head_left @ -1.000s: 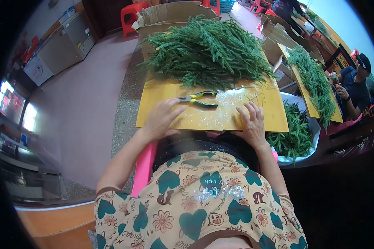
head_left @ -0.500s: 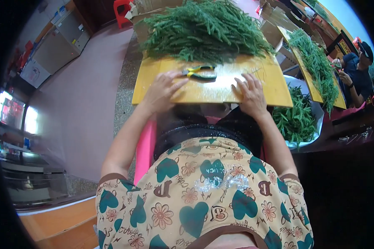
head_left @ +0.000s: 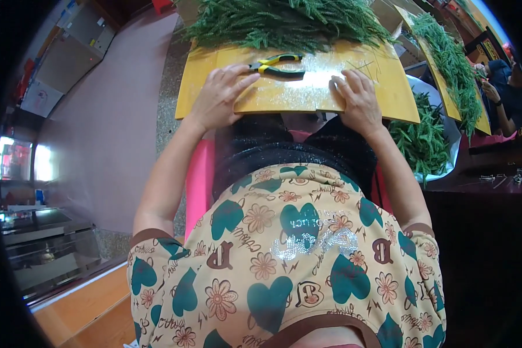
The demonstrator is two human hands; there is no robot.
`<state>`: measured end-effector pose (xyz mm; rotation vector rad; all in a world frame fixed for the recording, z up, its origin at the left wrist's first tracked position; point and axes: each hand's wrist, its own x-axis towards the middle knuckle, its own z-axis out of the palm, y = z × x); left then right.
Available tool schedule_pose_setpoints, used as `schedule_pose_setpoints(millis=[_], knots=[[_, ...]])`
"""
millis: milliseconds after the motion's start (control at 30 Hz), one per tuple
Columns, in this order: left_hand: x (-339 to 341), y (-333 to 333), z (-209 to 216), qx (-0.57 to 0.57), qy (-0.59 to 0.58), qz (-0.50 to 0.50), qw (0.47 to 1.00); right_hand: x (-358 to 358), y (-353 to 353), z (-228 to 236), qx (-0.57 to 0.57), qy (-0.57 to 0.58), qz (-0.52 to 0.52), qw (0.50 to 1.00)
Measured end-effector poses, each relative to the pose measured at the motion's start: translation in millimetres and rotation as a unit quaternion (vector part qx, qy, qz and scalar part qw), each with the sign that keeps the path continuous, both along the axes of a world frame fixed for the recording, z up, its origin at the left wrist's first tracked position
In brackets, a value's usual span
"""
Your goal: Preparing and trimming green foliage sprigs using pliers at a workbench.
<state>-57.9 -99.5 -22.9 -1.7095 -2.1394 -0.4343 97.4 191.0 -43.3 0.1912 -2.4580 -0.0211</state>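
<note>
My left hand (head_left: pixel 219 95) rests on the near left part of a yellow wooden board (head_left: pixel 203 64), fingers loosely spread and holding nothing. Its fingertips are close to the jaws of the pliers (head_left: pixel 279 72), which have black and yellow handles; whether they touch, I cannot tell. The pliers lie with their handles apart, pointing right. My right hand (head_left: pixel 359 100) lies at the board's near right edge, fingers slightly curled, with nothing in them. A large heap of green artificial pine sprigs (head_left: pixel 290 23) covers the far side of the board.
Thin wire-like bits (head_left: pixel 362 68) lie beyond my right hand. At right, a white-lined container (head_left: pixel 453 152) holds more green sprigs (head_left: pixel 423 136). Beyond it, a person (head_left: pixel 499 93) works beside another board (head_left: pixel 441 87) bearing greenery. A pink chair (head_left: pixel 199 185) shows beside my left arm.
The whole view has tilted, so the board, pliers and heap sit higher in the picture. Both my hands stay on the board in nearly the same places.
</note>
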Motion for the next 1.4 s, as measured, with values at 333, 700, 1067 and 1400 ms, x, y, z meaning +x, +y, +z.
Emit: schedule_pose_setpoints(millis=[333, 700, 1067, 1400], knots=[[20, -11, -9, -0.026, -0.025, 0.003, 0.999, 22, -12, -3, -0.001, -0.047, -0.012, 0.999], [0, -18, -11, 0.067, -0.095, 0.036, 0.993, 28, 16, -11, -0.221, -0.063, -0.021, 0.973], [-34, -70, -52, 0.198, -0.522, 0.357, 0.748, 71, 134, -27, -0.277, -0.140, -0.464, 0.830], [-98, -67, -73, 0.043, -0.323, 0.424, 0.845, 46, 130, -27, -0.331, -0.131, -0.525, 0.773]])
